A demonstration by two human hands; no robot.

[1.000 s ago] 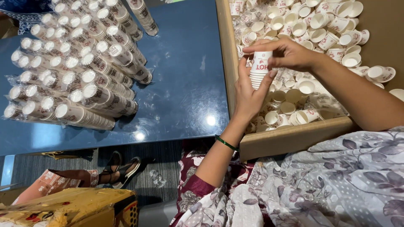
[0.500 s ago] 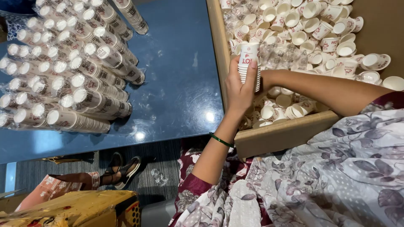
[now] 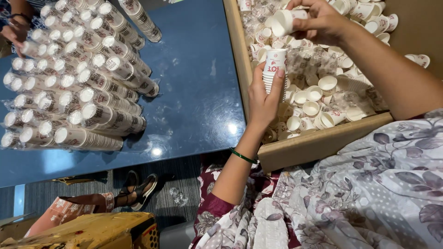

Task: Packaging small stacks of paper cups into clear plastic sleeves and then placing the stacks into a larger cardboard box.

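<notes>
— What do we have in our hands?

— Our left hand point(image 3: 264, 99), at the centre of the frame, is closed around a short stack of white paper cups with red print point(image 3: 274, 69), held upright over the box, thumb and fingers wrapped about its lower rims. Our right hand point(image 3: 323, 20), at the upper middle, pinches a single white paper cup point(image 3: 282, 22) tipped on its side, mouth facing left, just above the stack and apart from it.

— And beneath them?

— The open brown cardboard box point(image 3: 318, 143) fills the upper right. We see loose white paper cups point(image 3: 318, 87) lying in it every way, some nested in short runs, with crumpled clear plastic film point(image 3: 307, 57) among them.

— Any packages?

— On the glossy blue table point(image 3: 198, 92), toward the upper left, lies a pile of long sleeves of stacked cups in clear plastic wrap point(image 3: 78, 87), laid on their sides in rows, white rims facing us, dark print along their sides.

— Labels?

— Red print on the cup walls; on the loose ones it is too small for us to make out.

— Further out?

— Another person's hand point(image 3: 16, 32) touches the pile at the far upper left. At the lower left we see a black sandal on a foot point(image 3: 138, 191) and a yellow box point(image 3: 92, 233).
</notes>
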